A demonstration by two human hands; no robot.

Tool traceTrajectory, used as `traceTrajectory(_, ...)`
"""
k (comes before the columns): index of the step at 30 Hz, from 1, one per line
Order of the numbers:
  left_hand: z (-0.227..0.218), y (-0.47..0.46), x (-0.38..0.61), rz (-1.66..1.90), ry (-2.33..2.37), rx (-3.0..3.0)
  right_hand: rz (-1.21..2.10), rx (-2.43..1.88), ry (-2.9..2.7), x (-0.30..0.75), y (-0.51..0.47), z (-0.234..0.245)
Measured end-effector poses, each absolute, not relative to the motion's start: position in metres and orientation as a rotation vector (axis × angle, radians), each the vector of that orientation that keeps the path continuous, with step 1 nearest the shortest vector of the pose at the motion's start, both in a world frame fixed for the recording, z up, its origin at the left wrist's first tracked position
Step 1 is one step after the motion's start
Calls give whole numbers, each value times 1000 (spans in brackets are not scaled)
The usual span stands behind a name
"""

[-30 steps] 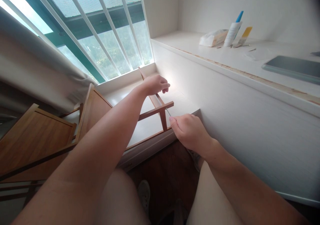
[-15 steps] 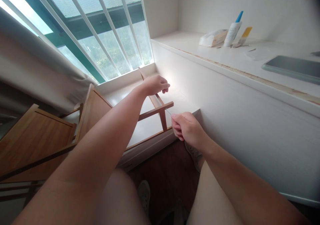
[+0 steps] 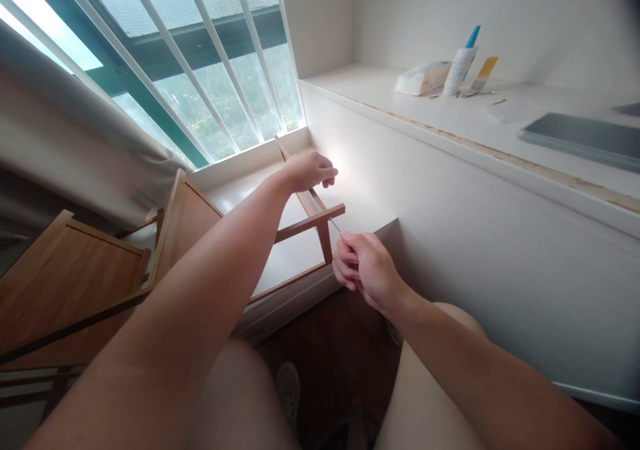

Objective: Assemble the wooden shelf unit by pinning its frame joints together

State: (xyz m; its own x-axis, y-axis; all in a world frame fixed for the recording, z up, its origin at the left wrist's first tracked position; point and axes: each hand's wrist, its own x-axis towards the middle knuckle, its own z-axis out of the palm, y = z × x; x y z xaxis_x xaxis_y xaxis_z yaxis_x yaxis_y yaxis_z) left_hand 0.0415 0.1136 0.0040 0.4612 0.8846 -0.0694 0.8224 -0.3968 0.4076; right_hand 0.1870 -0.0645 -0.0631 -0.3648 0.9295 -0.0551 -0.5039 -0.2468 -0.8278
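A brown wooden rack frame (image 3: 320, 227) lies tipped over the white window ledge (image 3: 290, 250), its shelves (image 3: 75, 277) down at the left. My left hand (image 3: 310, 170) is closed round the frame's far upright bar. My right hand (image 3: 363, 267) is closed in a fist on a thin metal tool (image 3: 334, 224), whose tip meets the joint where the crossbar ends. My knees and a shoe show below.
A barred window (image 3: 210, 77) and a pale curtain (image 3: 65, 143) fill the left. The white counter (image 3: 450, 127) on the right carries a tissue pack (image 3: 423, 78), two tubes (image 3: 463, 60), small screws and a dark tablet (image 3: 585, 137). Dark wood floor lies underfoot.
My right hand has turned from a fingertip pinch into a fist on the tool and shifted slightly left. The left hand stays on the bar. The view tilted a little.
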Motion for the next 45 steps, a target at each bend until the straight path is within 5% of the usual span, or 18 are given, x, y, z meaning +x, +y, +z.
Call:
traceTrajectory(9, 4, 113, 41, 221, 1448, 2326, 1960, -602, -755, 188, -65, -54)
traceTrajectory(45, 4, 114, 41, 232, 1441, 2314, 1169, -1122, -1705, 204, -58, -62)
